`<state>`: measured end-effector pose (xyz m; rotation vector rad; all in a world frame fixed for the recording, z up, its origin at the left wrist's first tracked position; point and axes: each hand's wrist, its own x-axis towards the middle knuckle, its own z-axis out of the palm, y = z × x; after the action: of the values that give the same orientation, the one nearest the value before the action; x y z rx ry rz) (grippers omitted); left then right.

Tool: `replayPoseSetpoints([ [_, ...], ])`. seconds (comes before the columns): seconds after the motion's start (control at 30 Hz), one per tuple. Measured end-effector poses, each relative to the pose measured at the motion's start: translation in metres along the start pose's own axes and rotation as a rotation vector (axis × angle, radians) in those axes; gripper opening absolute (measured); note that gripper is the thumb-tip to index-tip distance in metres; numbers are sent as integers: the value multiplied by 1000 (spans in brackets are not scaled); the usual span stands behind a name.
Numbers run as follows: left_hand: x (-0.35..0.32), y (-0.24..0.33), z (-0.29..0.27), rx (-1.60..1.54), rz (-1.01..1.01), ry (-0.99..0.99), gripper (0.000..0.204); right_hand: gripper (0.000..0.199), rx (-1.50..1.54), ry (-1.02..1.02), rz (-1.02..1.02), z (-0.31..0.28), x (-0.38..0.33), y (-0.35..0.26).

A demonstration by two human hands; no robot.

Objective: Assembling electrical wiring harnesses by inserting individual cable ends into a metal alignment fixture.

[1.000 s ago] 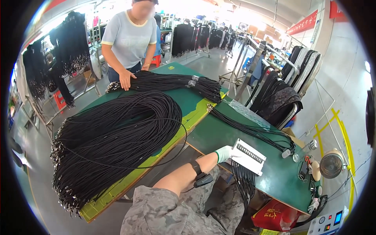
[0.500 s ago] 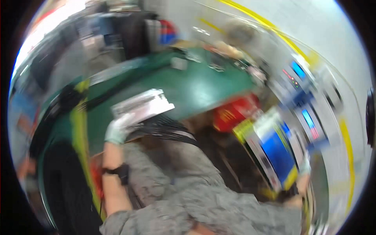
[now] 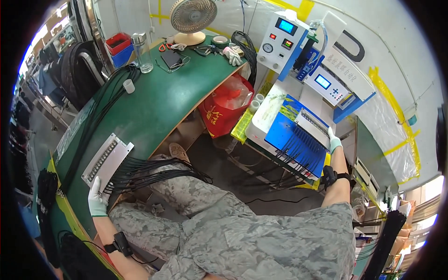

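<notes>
My left hand [image 3: 98,198], in a white glove, grips the near corner of a pale metal fixture plate [image 3: 106,161] at the green table's edge. A row of small slots runs along the plate, and a bundle of black cables [image 3: 161,169] trails from it over my thigh. To the right, a similar slotted fixture [image 3: 312,127] rests on the blue plate [image 3: 284,130] of a bench machine. Black cables [image 3: 298,149] hang from it toward me in a row. My right hand [image 3: 334,141], gloved too, closes on its right end, fingers partly hidden.
The machine's control boxes [image 3: 283,39] stand behind the blue plate. On the green table [image 3: 154,105] are a fan [image 3: 192,18], a glass bottle [image 3: 142,53], a phone [image 3: 171,58], glasses, pliers and a small white cup [image 3: 129,86]. A red bag [image 3: 224,105] hangs between table and machine.
My view has swung and sharpened from blur. My left hand and its fixture now appear lower and farther left. The fixture under my right hand now shows clearly on the blue plate.
</notes>
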<state>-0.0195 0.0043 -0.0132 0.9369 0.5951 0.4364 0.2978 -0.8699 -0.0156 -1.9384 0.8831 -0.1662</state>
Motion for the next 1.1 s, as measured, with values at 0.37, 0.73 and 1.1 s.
replayPoseSetpoints([
  [0.37, -9, 0, 19, -79, -77, -10, 34, 95, -102, -666, -448, 338, -65, -165],
  [0.73, -6, -7, 14, -77, -36, 100, 35, 84, -181, -1197, -1013, 579, -382, -286],
  [1.1, 16, -17, 7, -101, 48, 49, 34, 74, -216, -1027, -1160, 550, -361, -287],
])
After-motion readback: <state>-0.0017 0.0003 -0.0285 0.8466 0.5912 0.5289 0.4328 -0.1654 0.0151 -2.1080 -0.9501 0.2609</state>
